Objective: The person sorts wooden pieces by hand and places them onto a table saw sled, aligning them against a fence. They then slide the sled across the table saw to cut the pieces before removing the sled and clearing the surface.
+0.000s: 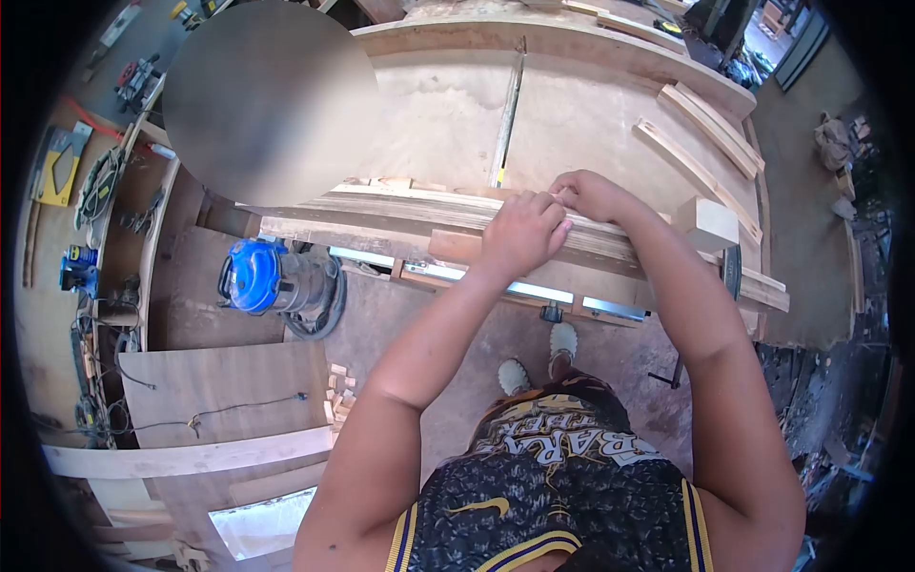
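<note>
A stack of long thin wooden strips [419, 212] lies along the near edge of the workbench. My left hand [527, 232] rests over the stack with its fingers curled round the strips. Just beyond it on the right, my right hand [593, 196] is closed in a pinch at the far side of the stack, its fingertips close to my left fingers. What the right fingertips hold is too small to tell. A pale square block of wood [707, 225] stands to the right of my right forearm.
A metal bar clamp [508, 114] lies across the workbench [429, 114], with loose battens [701, 176] to the right. A blue-topped shop vacuum [255, 276] stands on the floor at left. A vise handle [667, 377] juts out below the bench.
</note>
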The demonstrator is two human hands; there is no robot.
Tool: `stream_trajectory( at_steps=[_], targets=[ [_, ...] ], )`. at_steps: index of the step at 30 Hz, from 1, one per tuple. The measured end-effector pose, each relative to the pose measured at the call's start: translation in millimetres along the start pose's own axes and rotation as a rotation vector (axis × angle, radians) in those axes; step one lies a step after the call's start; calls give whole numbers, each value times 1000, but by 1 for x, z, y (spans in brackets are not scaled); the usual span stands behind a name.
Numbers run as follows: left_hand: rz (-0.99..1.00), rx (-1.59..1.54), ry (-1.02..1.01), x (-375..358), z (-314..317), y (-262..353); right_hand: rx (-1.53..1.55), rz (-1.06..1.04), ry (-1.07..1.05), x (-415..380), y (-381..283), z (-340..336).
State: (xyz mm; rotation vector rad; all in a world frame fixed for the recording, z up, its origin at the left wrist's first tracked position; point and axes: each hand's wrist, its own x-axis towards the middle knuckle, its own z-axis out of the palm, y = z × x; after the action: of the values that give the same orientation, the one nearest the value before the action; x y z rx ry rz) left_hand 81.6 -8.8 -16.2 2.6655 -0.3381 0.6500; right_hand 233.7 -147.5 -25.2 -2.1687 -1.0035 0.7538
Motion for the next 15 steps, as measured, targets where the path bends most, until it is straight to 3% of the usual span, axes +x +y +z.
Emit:
stream_trajectory(
  at_steps=[3,11,15],
  targets=[
    [-6,-6,26,5,-5,3,53,120,-7,-1,-8,-4],
    [-55,-13,-39,7,-1,2,117,178,30,7,-7,-6],
    [-33,-21,30,11,1,-1,57,180,-5,31,5,13]
  ],
)
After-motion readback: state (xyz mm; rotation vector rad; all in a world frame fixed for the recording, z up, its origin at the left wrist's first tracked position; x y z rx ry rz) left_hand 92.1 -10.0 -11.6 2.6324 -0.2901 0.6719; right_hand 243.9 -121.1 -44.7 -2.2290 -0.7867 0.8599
